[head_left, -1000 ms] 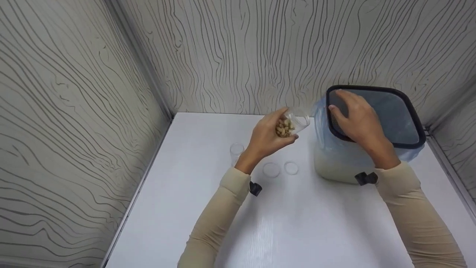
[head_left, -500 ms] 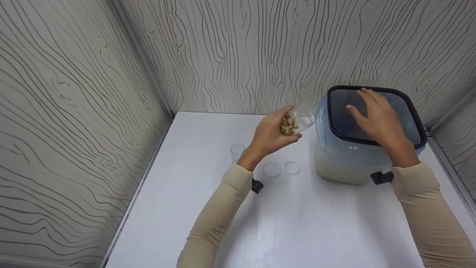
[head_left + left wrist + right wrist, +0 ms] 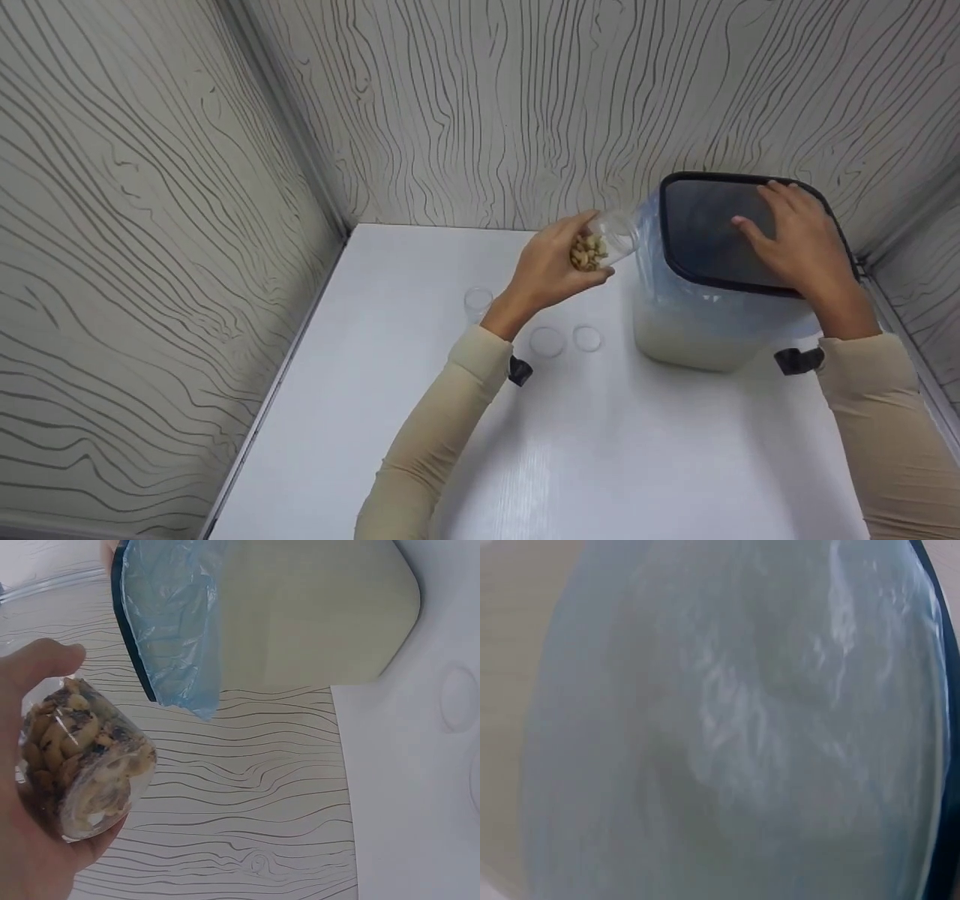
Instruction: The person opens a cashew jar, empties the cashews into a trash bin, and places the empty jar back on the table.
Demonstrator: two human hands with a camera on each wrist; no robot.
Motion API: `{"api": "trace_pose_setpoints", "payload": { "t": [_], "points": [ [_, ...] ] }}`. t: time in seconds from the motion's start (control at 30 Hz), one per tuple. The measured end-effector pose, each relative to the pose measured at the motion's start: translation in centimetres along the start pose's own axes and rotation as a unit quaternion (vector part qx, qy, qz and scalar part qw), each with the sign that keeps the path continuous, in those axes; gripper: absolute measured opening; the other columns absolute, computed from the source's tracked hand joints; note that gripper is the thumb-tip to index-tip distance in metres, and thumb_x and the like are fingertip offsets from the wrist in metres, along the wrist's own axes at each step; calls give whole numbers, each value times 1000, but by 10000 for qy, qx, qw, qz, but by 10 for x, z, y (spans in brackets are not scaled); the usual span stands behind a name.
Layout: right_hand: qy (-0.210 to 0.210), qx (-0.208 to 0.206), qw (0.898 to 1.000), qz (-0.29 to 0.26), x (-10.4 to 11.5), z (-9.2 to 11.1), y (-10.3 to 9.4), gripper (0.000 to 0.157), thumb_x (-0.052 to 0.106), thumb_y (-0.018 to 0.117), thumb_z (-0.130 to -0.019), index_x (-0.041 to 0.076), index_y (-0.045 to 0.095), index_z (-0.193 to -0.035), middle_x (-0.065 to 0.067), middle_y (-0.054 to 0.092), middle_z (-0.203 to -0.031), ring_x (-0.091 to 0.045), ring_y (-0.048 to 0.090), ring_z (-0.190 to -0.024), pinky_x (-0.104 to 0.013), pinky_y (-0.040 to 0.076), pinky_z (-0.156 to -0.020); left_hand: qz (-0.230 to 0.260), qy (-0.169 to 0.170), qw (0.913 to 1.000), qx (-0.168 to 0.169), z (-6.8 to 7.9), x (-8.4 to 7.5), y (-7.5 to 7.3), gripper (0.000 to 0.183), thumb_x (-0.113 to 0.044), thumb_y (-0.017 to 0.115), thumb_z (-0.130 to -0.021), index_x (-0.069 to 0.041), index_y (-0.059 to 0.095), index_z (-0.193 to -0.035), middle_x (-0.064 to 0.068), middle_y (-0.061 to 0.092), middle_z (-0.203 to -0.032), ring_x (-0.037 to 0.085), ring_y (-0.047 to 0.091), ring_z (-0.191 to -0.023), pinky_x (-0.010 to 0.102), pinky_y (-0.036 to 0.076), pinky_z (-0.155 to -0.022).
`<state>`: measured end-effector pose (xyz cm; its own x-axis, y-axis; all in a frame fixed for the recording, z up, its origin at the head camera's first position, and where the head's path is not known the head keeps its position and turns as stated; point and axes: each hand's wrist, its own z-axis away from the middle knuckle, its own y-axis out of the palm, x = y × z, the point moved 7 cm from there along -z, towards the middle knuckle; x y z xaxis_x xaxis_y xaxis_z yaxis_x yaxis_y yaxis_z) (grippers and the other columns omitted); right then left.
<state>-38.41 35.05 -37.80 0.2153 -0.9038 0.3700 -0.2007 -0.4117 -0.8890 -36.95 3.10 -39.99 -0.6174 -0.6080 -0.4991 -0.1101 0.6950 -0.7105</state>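
My left hand (image 3: 551,262) grips a clear plastic jar (image 3: 616,229), tilted with its mouth toward the bin. Pale nuts (image 3: 589,251) that look like cashews lie in its lower part; in the left wrist view, dark bits show among the nuts (image 3: 71,731). At the right stands a pale bin (image 3: 686,334) with a blue plastic bag (image 3: 654,262) folded over its side. Over the right part of its dark-rimmed top (image 3: 701,277) lies my right hand (image 3: 806,244), fingers spread and holding nothing visible. Whether it touches the top I cannot tell. The right wrist view is filled by the bag (image 3: 727,720).
A second clear container (image 3: 478,300) stands on the white table (image 3: 360,375), partly behind my left wrist. Two clear rings or lids, one on the left (image 3: 547,342) and a smaller one on the right (image 3: 587,338), lie before the bin. Patterned walls (image 3: 465,112) close off the back and sides.
My right hand has slid rightward across the bin's top, away from its left edge. My left hand has shifted slightly right with the jar, whose nuts remain inside.
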Motion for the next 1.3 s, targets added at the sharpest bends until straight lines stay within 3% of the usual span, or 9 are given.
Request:
{"api": "trace_pose_setpoints", "payload": {
  "t": [0.4, 0.83, 1.07, 1.3],
  "points": [
    [181, 142, 9997, 76, -32, 4, -7, 80, 53, 39, -113, -6, 23, -165, -35, 18, -171, -57, 12, -159, -74, 9, -126, -54, 68, 10000, 18, -1, -4, -1, 83, -42, 86, -87, -13, 52, -156, 5, 71, -129, 15, 65, -107, 28, 54, -89],
    [206, 597, 9980, 86, -62, 9, -11, 88, 52, 40, -113, -16, 15, -162, -43, 10, -168, -64, 5, -156, -76, 4, -125, -114, 70, 9999, 108, 0, -5, 0, 83, -43, 86, -87, -13, 52, -157, 5, 70, -134, 16, 65, -108, 29, 54, -90],
    [102, 888, 9960, 49, -65, 10, -6, 90, 50, 38, -114, -18, 4, -162, -45, -3, -168, -64, -4, -156, -72, -5, -127, -102, -23, 9997, 214, -1, -4, 4, 85, -44, 86, -87, -14, 51, -158, 6, 68, -141, 17, 66, -116, 31, 55, -95],
    [76, 931, 9955, -142, -64, 10, -7, 85, 47, 30, -116, -21, 4, -160, -47, -2, -166, -63, -6, -156, -72, -8, -126, -107, -33, 9996, 259, -4, -4, 7, 84, -44, 85, -87, -14, 52, -157, 7, 66, -144, 18, 65, -119, 33, 55, -98]
  ]
}}
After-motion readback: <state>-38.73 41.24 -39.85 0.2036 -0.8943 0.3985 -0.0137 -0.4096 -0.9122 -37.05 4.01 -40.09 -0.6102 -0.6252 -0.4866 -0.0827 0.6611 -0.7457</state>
